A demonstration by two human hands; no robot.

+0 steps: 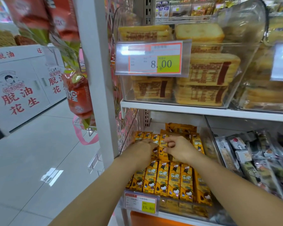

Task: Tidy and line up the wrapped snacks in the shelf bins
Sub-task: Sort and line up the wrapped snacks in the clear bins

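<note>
A clear bin (210, 144) on the lower shelf holds several yellow wrapped snack bars (175, 180), lined up upright in a front row, with more in a back row. Both my hands reach into the back row. My left hand (143, 148) lies knuckles-up over the bars at the left, fingers curled down onto them. My right hand (178, 148) pinches one yellow bar (163, 141) between thumb and fingers. A brown packet (180, 128) lies at the very back of the bin.
To the right stands another bin of dark wrapped snacks (255, 160). Above, clear bins hold stacked toast packs (203, 75) behind an 8.00 price tag (153, 58). A 15.80 tag (140, 203) hangs on the bin front. A white shelf post (101, 82) stands left; the aisle floor is beyond.
</note>
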